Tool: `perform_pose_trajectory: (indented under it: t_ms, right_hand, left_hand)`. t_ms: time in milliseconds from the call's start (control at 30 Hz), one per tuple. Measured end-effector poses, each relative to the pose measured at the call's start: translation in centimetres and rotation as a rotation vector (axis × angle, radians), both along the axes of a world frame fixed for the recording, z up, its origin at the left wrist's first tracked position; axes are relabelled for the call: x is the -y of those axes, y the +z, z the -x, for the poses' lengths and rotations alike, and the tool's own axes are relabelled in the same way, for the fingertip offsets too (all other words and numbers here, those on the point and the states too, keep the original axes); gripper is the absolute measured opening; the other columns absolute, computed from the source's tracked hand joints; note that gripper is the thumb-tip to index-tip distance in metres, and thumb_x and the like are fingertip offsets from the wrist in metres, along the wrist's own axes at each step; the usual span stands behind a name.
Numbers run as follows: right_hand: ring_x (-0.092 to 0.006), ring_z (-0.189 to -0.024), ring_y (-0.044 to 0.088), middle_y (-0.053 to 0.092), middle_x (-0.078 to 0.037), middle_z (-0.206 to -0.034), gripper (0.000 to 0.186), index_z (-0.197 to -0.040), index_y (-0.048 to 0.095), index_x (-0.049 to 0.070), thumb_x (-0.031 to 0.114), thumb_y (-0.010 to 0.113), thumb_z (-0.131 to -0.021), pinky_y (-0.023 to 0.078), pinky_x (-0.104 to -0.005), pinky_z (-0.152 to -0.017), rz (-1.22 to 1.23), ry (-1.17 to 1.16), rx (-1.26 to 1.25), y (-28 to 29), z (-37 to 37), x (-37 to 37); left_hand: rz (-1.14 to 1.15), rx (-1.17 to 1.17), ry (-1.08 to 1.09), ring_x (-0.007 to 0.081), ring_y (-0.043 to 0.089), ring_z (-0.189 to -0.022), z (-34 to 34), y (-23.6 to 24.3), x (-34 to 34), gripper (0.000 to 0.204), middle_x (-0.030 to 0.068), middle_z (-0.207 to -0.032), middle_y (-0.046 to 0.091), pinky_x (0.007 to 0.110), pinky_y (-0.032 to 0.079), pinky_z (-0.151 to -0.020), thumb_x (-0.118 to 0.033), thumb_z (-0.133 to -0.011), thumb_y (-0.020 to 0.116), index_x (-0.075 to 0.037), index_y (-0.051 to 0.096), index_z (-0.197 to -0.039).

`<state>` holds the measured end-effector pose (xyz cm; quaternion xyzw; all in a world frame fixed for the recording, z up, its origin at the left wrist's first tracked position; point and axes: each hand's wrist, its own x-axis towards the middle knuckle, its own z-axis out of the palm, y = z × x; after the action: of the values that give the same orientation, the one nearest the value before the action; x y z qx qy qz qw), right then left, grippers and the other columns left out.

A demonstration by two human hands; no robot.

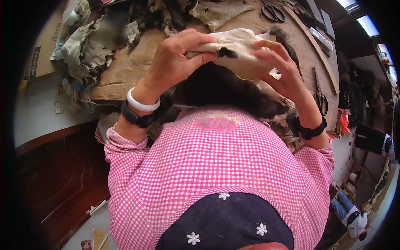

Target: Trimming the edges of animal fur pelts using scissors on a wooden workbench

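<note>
A fur pelt with a pale, cream-coloured skin side (246, 43) is held up in front of my chest. My left hand (173, 58) pinches its left part between thumb and fingers, beside a small black patch. At the other end, my right hand (285, 66) grips the pelt with bent fingers; a ring shows on one of them. Dark fur (212, 85) hangs below the pale skin, close to my clothes. Its lower part merges into shadow, so I cannot tell whether it all belongs to one pelt.
Black-handled scissors (273, 13) lie at the far side of the wooden table (143, 56); long shears (320, 89) rest at its right, near a wooden strip (321, 58). Loose pelt pieces (89, 48) heap at the left by a cardboard box (46, 54). Another person (354, 218) is at the right.
</note>
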<state>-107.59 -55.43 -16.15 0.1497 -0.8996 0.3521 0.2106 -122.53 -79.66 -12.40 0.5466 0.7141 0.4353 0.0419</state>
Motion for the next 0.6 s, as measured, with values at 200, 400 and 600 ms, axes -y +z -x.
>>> perform_pose_trajectory:
  t_ms: [200,400,600]
  right_hand:
    - [-0.0277,-0.077,0.054,0.055,-0.010,-0.088,0.023,-0.077,0.048,0.004,0.006,0.069,-0.071,0.044,-0.0336,-0.067,-0.168,0.029,0.008,1.0,2.2,-0.3]
    - [-0.0175,-0.054,0.044,0.045,-0.004,-0.063,0.016,-0.074,0.048,0.005,0.004,0.063,-0.070,0.038,-0.0301,-0.051,0.115,-0.048,-0.035,3.7,0.9,0.9]
    - [-0.0119,-0.055,0.040,0.042,-0.007,-0.061,0.014,-0.070,0.047,0.003,0.001,0.060,-0.073,0.036,-0.0275,-0.051,0.345,-0.258,0.178,-3.5,-1.9,3.2]
  left_hand:
    - [-0.023,-0.311,0.150,0.0193,0.061,-0.070,0.4,-0.9,0.1,0.015,0.0080,-0.079,0.061,0.031,0.048,-0.061,-0.008,-0.077,0.071,-0.005,0.065,-0.090]
    - [-0.161,-0.203,0.160,0.0155,0.059,-0.066,0.3,3.4,-0.9,0.011,0.0065,-0.076,0.062,0.025,0.046,-0.061,-0.012,-0.086,0.065,-0.004,0.064,-0.092]
    - [0.199,0.246,-0.035,0.0042,0.055,-0.079,-0.2,-0.1,-2.4,0.022,-0.0015,-0.083,0.063,0.019,0.045,-0.070,-0.015,-0.083,0.071,-0.001,0.065,-0.099]
